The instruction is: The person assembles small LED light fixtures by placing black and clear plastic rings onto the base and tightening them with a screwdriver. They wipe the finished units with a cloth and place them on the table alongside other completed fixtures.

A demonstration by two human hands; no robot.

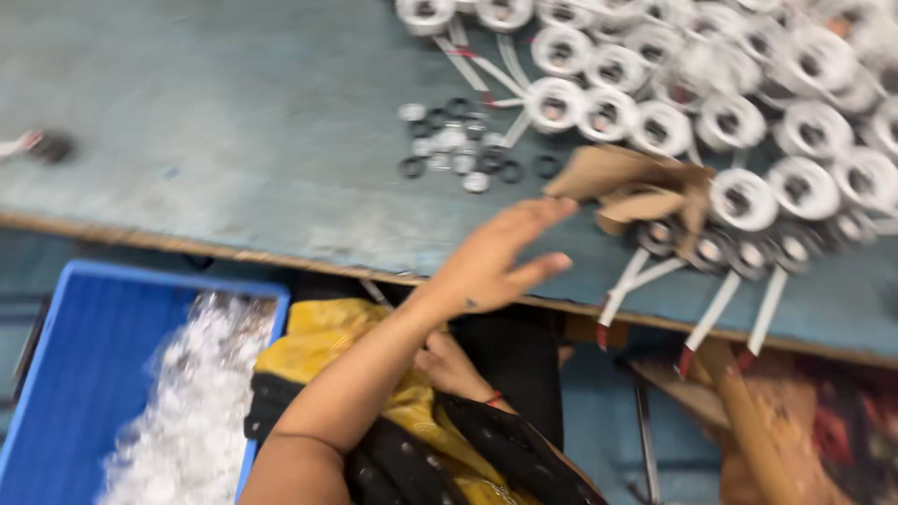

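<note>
Reaching over the worn blue-grey table (234,112), the left hand (491,262) hovers empty, fingers spread, nearest a crumpled scrap of brown cardboard (627,182). The right hand (449,367) rests in the lap, its fingers hidden. Round white ring-shaped fittings (730,122) with flat white leads crowd behind the cardboard; small black and white washers (458,150) lie beside. A blue plastic crate (84,374) holds a shiny white heap.

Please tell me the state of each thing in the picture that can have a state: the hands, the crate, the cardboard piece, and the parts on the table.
left hand: open, fingers stretched, holding nothing, over the table edge
right hand: low at the lap, blurred, grip unclear
blue crate: open, partly filled with white pieces
cardboard piece: torn, crumpled, lying on the table
white round parts: heaped together, leads attached
small rings: loose, scattered
</note>
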